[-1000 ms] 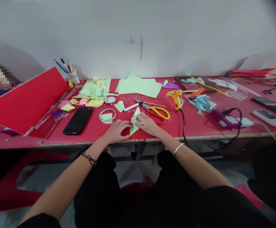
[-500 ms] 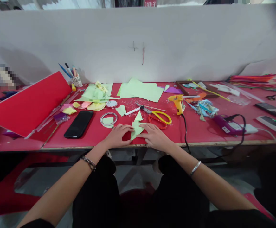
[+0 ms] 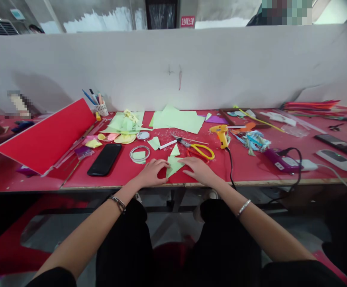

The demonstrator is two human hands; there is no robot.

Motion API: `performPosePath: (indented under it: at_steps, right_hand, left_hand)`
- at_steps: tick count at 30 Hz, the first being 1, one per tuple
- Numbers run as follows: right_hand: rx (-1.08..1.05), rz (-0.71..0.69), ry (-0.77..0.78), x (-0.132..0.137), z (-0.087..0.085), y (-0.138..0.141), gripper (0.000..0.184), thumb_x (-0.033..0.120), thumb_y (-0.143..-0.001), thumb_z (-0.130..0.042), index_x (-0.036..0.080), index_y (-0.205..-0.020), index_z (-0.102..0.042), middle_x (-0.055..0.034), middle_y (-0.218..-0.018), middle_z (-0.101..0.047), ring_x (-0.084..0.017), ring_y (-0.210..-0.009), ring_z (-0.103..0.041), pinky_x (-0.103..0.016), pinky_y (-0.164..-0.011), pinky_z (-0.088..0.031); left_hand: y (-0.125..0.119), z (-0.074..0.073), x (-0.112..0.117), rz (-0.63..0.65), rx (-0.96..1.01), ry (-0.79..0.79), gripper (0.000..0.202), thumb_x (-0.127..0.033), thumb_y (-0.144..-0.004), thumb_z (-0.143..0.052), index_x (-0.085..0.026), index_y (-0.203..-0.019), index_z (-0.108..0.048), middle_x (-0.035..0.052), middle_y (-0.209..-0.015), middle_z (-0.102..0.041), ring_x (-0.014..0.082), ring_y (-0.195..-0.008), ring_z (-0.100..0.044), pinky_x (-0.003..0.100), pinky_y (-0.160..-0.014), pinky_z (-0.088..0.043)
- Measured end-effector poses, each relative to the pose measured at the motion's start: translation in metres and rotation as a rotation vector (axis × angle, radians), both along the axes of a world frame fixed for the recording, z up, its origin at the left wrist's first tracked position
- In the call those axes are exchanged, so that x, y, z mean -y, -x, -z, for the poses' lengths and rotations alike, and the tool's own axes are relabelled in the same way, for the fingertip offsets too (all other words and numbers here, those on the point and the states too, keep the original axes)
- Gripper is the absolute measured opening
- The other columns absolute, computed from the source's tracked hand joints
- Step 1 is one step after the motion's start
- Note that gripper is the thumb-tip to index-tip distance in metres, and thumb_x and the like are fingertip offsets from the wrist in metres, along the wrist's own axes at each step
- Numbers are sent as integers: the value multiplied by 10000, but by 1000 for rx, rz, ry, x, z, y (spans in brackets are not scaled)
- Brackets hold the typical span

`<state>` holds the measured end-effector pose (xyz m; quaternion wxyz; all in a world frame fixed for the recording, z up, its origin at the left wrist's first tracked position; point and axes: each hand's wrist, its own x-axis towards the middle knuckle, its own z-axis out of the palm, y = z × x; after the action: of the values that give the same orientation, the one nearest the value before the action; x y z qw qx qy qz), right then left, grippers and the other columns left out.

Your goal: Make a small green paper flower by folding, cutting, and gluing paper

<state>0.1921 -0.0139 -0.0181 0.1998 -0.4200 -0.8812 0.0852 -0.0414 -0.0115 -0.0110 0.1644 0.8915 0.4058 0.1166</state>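
Observation:
A folded piece of light green paper (image 3: pixel 173 167) lies near the table's front edge, between my hands. My left hand (image 3: pixel 153 173) has its thumb and fingertips on the paper's left edge, holding it down. From the other side, my right hand (image 3: pixel 199 170) rests its fingertips at the paper's upper right corner, its thumb spread apart from them. Just beyond is a small green paper triangle (image 3: pixel 175 150). Farther back lie a white pen (image 3: pixel 169 144) and scissors with yellow and red handles (image 3: pixel 203 150). A roll of tape (image 3: pixel 131 153) sits beyond my left hand.
Left are a black phone (image 3: pixel 104 160) and a tilted red board (image 3: pixel 48 139). Green sheets (image 3: pixel 179 120) lie at the back by the white partition (image 3: pixel 116 67). A yellow glue gun (image 3: pixel 221 134), its cord over the front edge, and a purple device (image 3: pixel 281 160) are on the right.
The view has tilted up a little. My right thumb has come away from the folded green paper, and more of its right side shows. My left hand stays at its left edge.

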Motion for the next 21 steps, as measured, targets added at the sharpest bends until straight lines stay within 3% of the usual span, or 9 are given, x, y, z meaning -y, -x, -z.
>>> performPosePath:
  at_steps: [5,9,13,16,21]
  right_hand:
    - [-87,67,78,-6,3,8,313,191,-751,-599,193,-1062,-572,-69,-966,-645,-197,-894,-578,-399,-866,-345]
    - [-124,98,109,-3,1,17,220,141,-759,-557,188,-968,-604,-63,-911,-643,-190,-848,-570,-390,-853,-286]
    - [-200,134,156,2,2,23,226,120,-753,-519,176,-960,-589,-25,-761,-622,-166,-727,-562,-368,-802,-303]
    - [-308,175,220,3,4,28,227,129,-758,-479,175,-976,-525,16,-691,-588,-138,-641,-553,-327,-729,-357]
    - [-476,168,319,2,1,37,126,189,-773,-432,172,-896,-419,4,-740,-565,-120,-671,-566,-256,-629,-432]
  left_hand:
    - [-11,2,0,-80,18,-40,578,-482,-734,-552,-174,-1202,-411,114,-1227,-472,271,-1104,-440,427,-901,-381]
    - [-20,5,-5,-63,47,-114,515,-417,-730,-583,-169,-1159,-444,109,-1145,-510,253,-1052,-478,397,-871,-417]
    - [-22,4,-8,-42,100,-164,496,-348,-741,-587,-176,-1174,-416,126,-1205,-438,247,-1113,-450,385,-891,-419]
    - [-22,-1,-2,-59,53,-296,529,-343,-743,-592,-179,-1205,-391,152,-1288,-351,293,-1186,-371,432,-924,-380]
    - [-25,-8,6,-47,-16,-384,237,-245,-824,-471,-184,-1050,-507,123,-1110,-498,269,-1029,-474,407,-855,-382]
